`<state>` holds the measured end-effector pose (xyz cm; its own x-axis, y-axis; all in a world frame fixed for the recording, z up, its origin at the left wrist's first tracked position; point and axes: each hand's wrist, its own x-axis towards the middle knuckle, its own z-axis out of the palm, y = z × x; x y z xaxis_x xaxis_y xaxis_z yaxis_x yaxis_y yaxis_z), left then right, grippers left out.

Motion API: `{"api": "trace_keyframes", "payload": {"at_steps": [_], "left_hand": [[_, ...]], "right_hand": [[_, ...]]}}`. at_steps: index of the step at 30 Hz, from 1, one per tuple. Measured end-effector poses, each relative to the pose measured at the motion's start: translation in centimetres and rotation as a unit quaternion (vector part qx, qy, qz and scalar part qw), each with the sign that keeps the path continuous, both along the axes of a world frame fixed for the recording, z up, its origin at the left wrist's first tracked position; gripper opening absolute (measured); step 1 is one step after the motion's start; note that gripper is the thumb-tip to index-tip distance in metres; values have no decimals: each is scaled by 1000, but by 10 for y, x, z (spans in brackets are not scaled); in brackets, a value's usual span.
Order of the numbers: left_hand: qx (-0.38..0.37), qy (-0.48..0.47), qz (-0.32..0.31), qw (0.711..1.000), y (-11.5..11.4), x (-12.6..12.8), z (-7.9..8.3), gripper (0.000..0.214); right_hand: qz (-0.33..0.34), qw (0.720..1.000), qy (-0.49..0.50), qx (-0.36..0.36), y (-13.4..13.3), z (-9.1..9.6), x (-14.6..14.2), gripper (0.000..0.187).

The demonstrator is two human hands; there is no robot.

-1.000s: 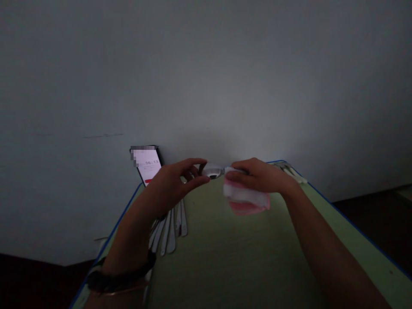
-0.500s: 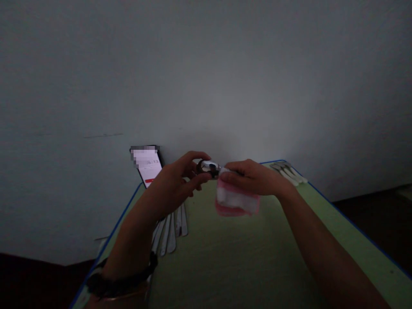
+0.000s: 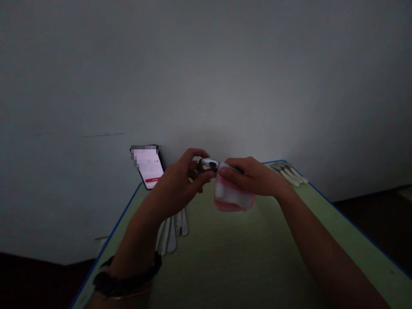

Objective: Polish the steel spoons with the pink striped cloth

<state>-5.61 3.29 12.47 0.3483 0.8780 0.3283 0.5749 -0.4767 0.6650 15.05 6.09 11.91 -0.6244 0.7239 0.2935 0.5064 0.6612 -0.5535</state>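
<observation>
My left hand (image 3: 180,182) pinches the shiny rounded end of a metal spoon (image 3: 210,164) between thumb and fingers. The spoon is held up above the table, its handle end mostly hidden by the other hand. Closed from the right, my right hand (image 3: 249,174) grips a pink and white cloth (image 3: 233,197) against the spoon, near where the bowl narrows. The cloth's loose part hangs below my thumb. Beneath my left forearm lie several metal utensil handles (image 3: 171,236), their other ends out of sight behind the arm.
A phone (image 3: 151,168) with a lit screen leans against the wall at the table's back left. Several utensils with pale handles (image 3: 291,174) lie at the back right corner. The green table (image 3: 225,257) has a blue edge and meets the grey wall (image 3: 257,77).
Both hands have shifted slightly, the cloth moving a little left and up along with my right hand. My left forearm has moved a little to the right. Both grips stay closed.
</observation>
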Motion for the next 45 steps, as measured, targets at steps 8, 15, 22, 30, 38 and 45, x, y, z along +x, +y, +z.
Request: {"api": "trace_keyframes", "payload": {"at_steps": [8, 15, 22, 30, 38, 45], "left_hand": [[-1, 13, 1, 1000, 1, -1, -3, 36], [29, 43, -37, 998, 1, 0, -3, 44], [35, 52, -30, 998, 2, 0, -3, 38], [23, 65, -32, 997, 1, 1, -1, 35], [35, 66, -30, 997, 2, 1, -3, 37], [48, 67, -27, 996, 1, 1, -3, 37]], "right_hand": [[8, 1000, -12, -10, 0, 1, 0, 38], [15, 1000, -18, -15, 1, 0, 0, 39], [30, 999, -11, -27, 0, 1, 0, 38], [28, 999, -26, -30, 0, 1, 2, 39], [19, 999, -32, -30, 0, 0, 2, 40], [19, 999, -30, -36, -1, 1, 3, 39]]}}
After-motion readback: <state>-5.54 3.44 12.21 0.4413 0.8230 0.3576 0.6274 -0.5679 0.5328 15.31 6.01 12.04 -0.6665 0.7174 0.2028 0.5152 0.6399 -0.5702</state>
